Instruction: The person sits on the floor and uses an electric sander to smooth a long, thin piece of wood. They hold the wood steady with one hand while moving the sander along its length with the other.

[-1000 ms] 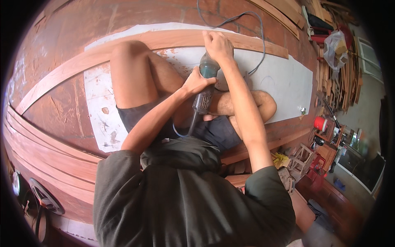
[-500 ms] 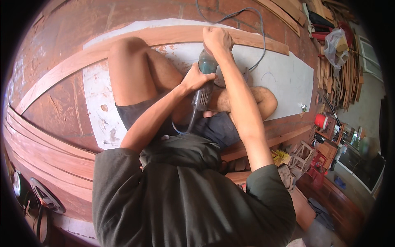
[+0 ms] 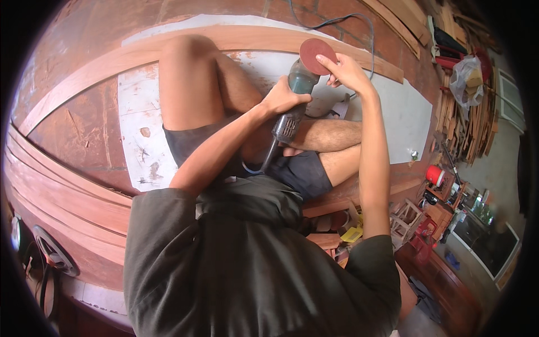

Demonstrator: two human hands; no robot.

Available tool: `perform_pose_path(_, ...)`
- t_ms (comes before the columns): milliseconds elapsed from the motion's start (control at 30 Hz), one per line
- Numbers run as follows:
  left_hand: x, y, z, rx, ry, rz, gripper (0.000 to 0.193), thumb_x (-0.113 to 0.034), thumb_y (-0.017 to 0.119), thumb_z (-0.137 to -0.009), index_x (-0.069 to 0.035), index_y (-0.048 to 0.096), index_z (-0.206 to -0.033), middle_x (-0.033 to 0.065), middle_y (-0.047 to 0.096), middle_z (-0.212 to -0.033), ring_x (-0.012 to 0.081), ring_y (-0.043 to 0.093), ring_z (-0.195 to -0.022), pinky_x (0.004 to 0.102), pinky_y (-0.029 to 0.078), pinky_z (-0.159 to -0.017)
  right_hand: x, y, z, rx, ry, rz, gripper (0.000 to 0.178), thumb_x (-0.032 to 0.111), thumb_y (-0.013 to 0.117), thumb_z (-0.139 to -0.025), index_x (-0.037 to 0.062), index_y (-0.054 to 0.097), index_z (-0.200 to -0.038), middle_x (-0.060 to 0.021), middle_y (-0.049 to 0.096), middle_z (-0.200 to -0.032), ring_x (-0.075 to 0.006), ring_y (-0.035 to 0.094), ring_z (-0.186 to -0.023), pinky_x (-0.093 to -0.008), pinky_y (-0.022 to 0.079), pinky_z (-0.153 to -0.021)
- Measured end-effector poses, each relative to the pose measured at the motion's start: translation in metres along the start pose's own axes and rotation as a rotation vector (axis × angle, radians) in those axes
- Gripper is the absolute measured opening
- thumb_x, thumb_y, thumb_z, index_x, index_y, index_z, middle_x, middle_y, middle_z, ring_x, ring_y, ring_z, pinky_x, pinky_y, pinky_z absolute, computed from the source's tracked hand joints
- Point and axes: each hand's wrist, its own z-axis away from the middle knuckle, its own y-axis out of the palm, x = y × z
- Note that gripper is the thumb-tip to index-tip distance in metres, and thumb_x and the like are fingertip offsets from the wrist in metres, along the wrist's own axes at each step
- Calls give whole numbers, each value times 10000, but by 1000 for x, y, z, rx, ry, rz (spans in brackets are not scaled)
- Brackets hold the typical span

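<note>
My left hand (image 3: pixel 279 97) is wrapped round the dark green body of an angle grinder (image 3: pixel 302 82), above my folded legs. The tool's head points up and away from me, and its cord end points back toward my lap. My right hand (image 3: pixel 345 72) pinches a round reddish-brown sanding disc (image 3: pixel 310 54), thumb on its face and the other fingers behind it. The disc overlaps the grinder's head; whether the two touch cannot be made out. Just beyond lies a long, curving pale wooden board (image 3: pixel 247 39).
A white sheet (image 3: pixel 401 115) lies under the work on the reddish tiled floor. A dark cord (image 3: pixel 337 21) loops at the far side. Long boards (image 3: pixel 62 196) are stacked at left. Wood strips (image 3: pixel 469 126), a red-and-white container (image 3: pixel 434 175) and a red stool (image 3: pixel 422 236) stand at right.
My right hand has moved right from the grinder's head, and the sanding disc now shows in its fingers. The grinder, still in my left hand, has tilted to the right.
</note>
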Motion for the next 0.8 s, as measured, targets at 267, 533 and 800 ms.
perform_pose_path(267, 6, -1, -6, 82, 16, 104, 526, -275, 827, -777, 97, 645, -1100, 165, 718, -955, 217, 702, -862, 349, 568, -801, -19, 33, -6, -104, 45, -458, 576, 531, 745, -932, -28, 668, -1048, -4, 577, -610, -109, 636, -583, -244, 528, -565)
perform_pose_path(533, -4, -5, -1, 127, 14, 244, 513, -273, 823, -786, 81, 649, -1113, 146, 715, -964, 202, 691, -823, 342, 564, -767, -12, 39, -6, -129, -1, -551, 519, 472, 726, -965, -12, 664, -1142, 28, 520, -593, -93, 613, -568, -236, 521, -536)
perform_pose_path(800, -13, -6, 6, 112, 3, 275, 618, -302, 840, -757, 117, 609, -1149, 173, 706, -982, 215, 696, -850, 342, 572, -775, -4, 40, 3, -136, -34, -568, 521, 478, 719, -966, -6, 665, -1153, 22, 531, -597, -107, 628, -568, -261, 549, -559)
